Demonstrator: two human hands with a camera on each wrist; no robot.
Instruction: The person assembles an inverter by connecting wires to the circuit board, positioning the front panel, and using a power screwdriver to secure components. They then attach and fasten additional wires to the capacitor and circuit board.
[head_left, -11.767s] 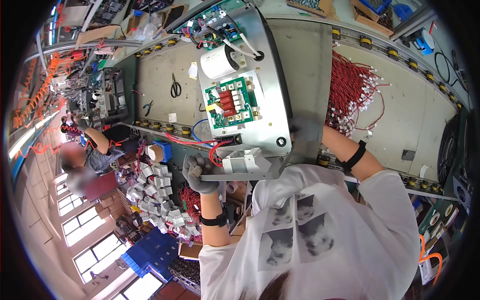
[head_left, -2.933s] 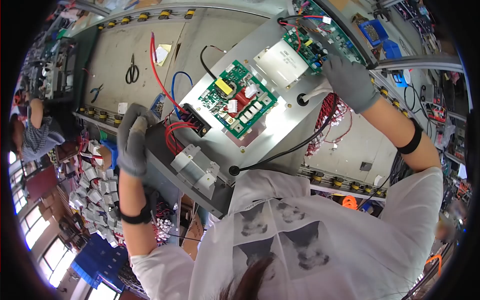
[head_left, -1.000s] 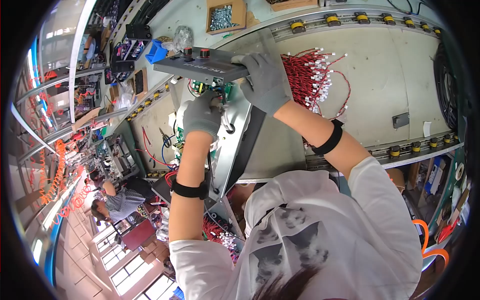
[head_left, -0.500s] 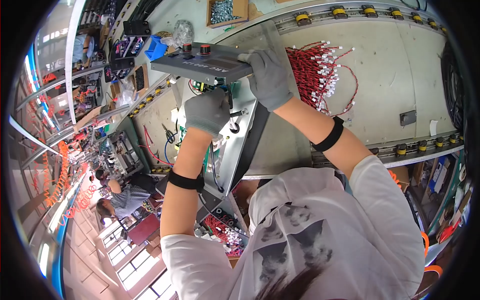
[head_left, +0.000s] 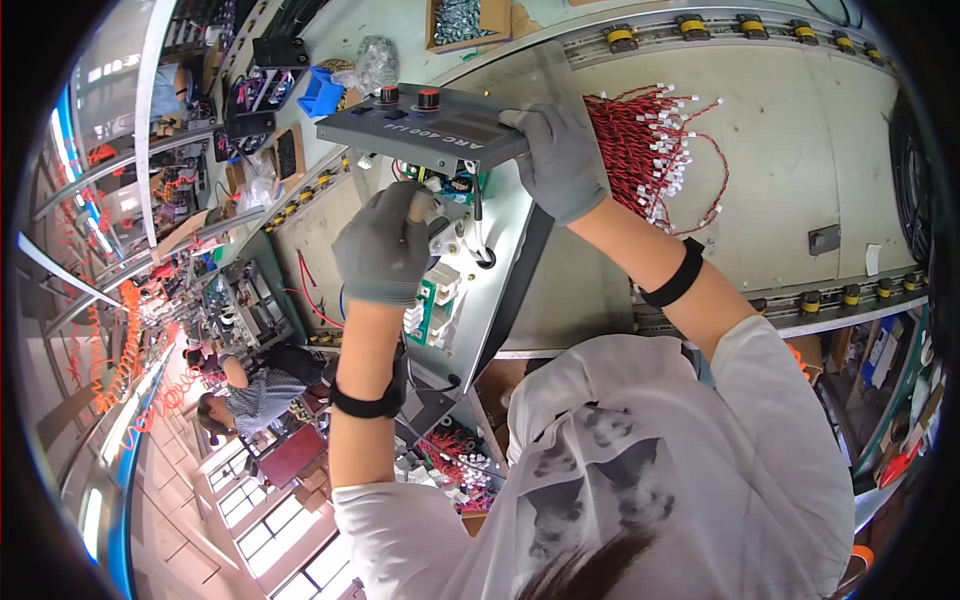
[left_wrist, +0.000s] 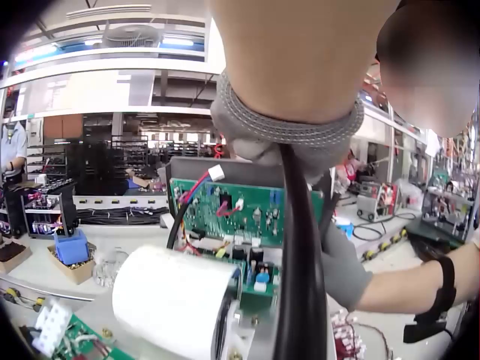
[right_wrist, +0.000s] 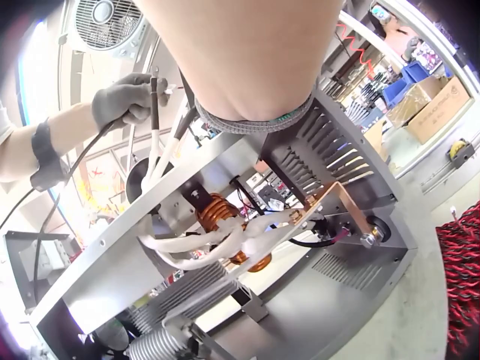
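Observation:
A metal chassis (head_left: pixel 500 270) stands on the bench, its grey front panel (head_left: pixel 400 130) marked "ARC 400" on the far side. My gloved right hand (head_left: pixel 560 165) grips that panel's right corner. The gloved left hand (head_left: pixel 385 245), fingers curled, holds a black cable (left_wrist: pixel 300 255) over the chassis. Beside those fingers rises a white-sleeved cable (right_wrist: pixel 154 146) with a black end. A white cylindrical capacitor (left_wrist: pixel 172 296) and a green circuit board (left_wrist: pixel 225 206) sit behind the panel. Below, in the right wrist view, are a copper coil (right_wrist: pixel 217 210) and a fan-side vented wall (right_wrist: pixel 330 150).
Bundled red wires with white connectors (head_left: pixel 640 150) lie right of the chassis. A box of screws (head_left: pixel 465 22) and a blue bin (head_left: pixel 320 92) stand at the back. Roller rails (head_left: pixel 690 27) edge the bench. A seated person (head_left: pixel 255 395) works at far left.
The chassis has been turned since the earliest frames, and the right hand has moved onto its front panel. Over the last half second the left hand has shifted left and down.

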